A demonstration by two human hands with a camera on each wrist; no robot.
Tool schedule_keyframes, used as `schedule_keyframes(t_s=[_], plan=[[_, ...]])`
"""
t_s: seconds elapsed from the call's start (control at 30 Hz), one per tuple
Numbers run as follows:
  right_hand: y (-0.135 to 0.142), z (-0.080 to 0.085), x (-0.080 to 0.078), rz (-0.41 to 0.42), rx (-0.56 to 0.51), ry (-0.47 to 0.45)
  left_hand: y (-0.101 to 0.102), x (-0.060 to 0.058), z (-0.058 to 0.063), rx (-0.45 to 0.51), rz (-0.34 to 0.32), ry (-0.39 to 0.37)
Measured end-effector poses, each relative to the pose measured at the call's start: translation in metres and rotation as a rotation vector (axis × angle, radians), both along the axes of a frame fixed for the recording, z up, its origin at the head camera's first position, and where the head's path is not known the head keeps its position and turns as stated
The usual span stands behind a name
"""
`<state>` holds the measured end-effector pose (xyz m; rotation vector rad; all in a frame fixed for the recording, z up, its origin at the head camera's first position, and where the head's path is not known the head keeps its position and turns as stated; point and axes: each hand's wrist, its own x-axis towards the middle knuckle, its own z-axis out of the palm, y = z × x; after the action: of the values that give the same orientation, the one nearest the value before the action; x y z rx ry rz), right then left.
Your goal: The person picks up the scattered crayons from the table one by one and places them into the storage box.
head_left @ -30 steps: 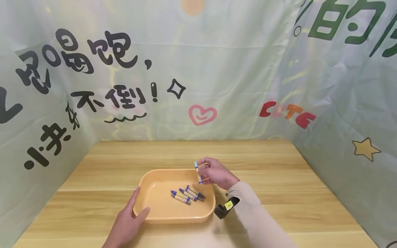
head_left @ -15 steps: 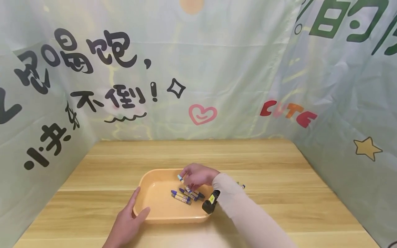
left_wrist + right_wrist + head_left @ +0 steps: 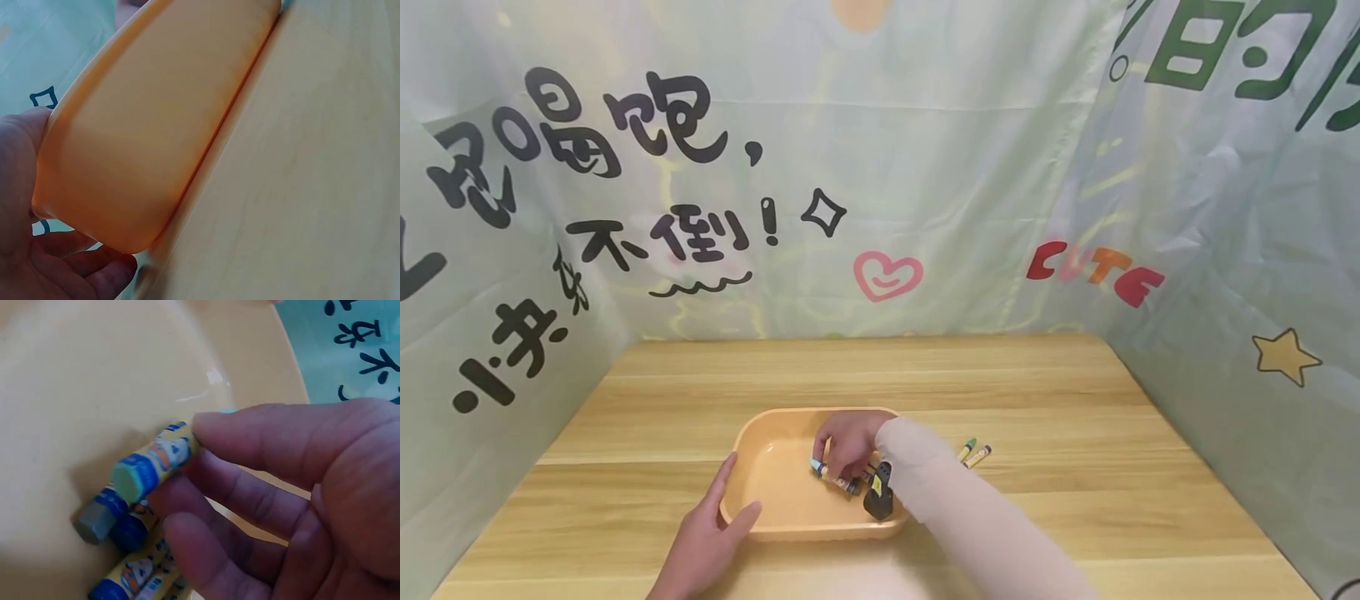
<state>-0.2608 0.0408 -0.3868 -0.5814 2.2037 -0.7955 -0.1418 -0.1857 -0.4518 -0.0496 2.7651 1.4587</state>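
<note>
A light orange plastic tray (image 3: 805, 530) stands on the wooden table. My left hand (image 3: 703, 533) grips its left end, the thumb over the rim and the fingers outside, as the left wrist view also shows. Inside the tray, my right hand (image 3: 850, 440) pinches a pale blue-green crayon (image 3: 156, 464) with a yellow and blue wrapper between thumb and fingers. That crayon is just over several others lying in a pile, among them a grey-ended crayon (image 3: 95, 522). In the head view my right hand and wrist camera hide part of this pile.
Beyond the right sleeve, a green crayon (image 3: 967, 450) and another yellow-wrapped crayon (image 3: 979, 456) lie on the wooden table (image 3: 1075, 500), partly covered by the forearm. Printed cloth walls (image 3: 970, 183) enclose the table at the back and sides.
My right hand has carried the pale crayon from above the tray's right rear rim leftward and down to the pile. Crayons on the table have come into sight behind the sleeve. My left hand stays put.
</note>
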Motion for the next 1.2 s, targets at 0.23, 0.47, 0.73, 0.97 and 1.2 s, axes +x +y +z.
schedule_keyframes(t_s=[0.23,0.47,0.73,0.97,1.2], plan=[[-0.003,-0.001,0.008,-0.009,-0.019,-0.090,0.000,0.002,0.000,-0.009,0.009,-0.030],[-0.007,0.001,0.011,-0.013,-0.033,-0.093,-0.001,0.002,0.000,-0.012,0.015,-0.023],[-0.009,0.001,0.012,-0.021,0.023,-0.025,0.000,0.001,0.001,0.009,0.003,-0.018],[-0.007,0.002,0.009,0.002,0.058,0.040,0.002,0.002,0.002,0.005,0.008,-0.031],[0.008,0.009,-0.002,0.012,0.020,0.127,0.000,0.002,0.002,0.001,0.010,-0.006]])
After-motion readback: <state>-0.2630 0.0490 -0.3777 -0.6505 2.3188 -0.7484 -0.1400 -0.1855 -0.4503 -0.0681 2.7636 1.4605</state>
